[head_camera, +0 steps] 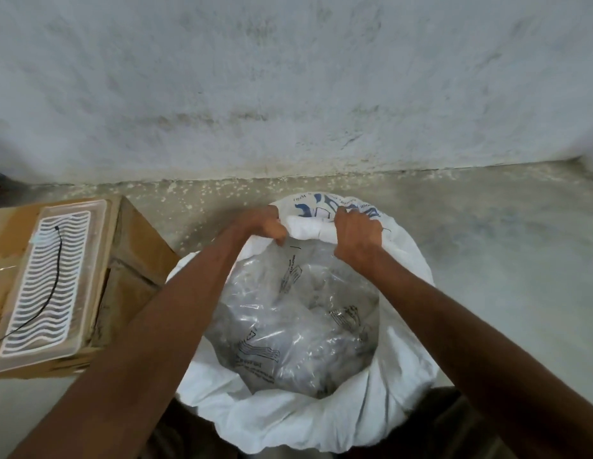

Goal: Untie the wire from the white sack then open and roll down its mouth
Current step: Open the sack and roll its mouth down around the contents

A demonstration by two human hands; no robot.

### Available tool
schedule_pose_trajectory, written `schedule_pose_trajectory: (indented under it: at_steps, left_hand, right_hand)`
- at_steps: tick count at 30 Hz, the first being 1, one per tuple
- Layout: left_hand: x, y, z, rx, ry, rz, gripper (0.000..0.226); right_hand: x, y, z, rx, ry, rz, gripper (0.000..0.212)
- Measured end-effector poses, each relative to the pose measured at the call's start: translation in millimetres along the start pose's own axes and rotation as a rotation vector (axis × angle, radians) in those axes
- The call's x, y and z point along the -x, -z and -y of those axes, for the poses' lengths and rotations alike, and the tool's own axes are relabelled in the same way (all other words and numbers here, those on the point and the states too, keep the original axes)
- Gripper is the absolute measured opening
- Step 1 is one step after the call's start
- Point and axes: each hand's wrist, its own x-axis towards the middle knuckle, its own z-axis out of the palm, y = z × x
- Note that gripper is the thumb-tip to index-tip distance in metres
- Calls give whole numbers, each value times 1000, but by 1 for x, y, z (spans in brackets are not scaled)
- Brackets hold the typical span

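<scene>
- left hand (267, 225) and right hand (356, 238) both gripping far rim of white sack (401, 385), fingers curling round the rolled edge
- sack sitting open on floor (503, 243)
- wire (55, 279) lying on tray (46, 279) atop cardboard box (136, 260)

The gray floor (487, 260) meets a rough wall. A white sack (404, 409) stands on the floor. A brown box (136, 260) sits just beside the sack.
</scene>
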Motion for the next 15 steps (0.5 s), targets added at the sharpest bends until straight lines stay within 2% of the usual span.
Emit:
schedule_pose_trajectory:
  at_steps: [1,3,4,6,8,9,11,13,15]
  left_hand:
    - [0,-4,-8,-108,-29,-67,86]
    - [5,-19,-27,-375,-187,-313,105]
    - [8,-27,-38,-449,-302,-418,103]
    - [9,-40,-54,-415,-471,-475,91]
    - [5,-45,-62,-331,-492,-455,82]
    - [4,-46,-66,-315,-478,-458,76]
    - [0,-47,-74,-362,-429,-494,58]
    - [-4,-47,-83,-401,-335,-497,41]
    - [-10,-38,-88,-343,-227,-399,40]
  right_hand:
    - [0,-2,-8,-52,-10,45,67]
    - [-3,3,-17,-219,-46,146,56]
    - [-6,9,-20,-300,-64,205,51]
    - [-13,24,-24,-409,-65,389,47]
    - [-18,35,-33,-459,-33,554,55]
    - [-19,36,-38,-469,-24,580,60]
    - [-13,32,-43,-477,3,503,63]
    - [0,21,-45,-477,42,292,67]
    - [20,8,-46,-348,1,75,83]
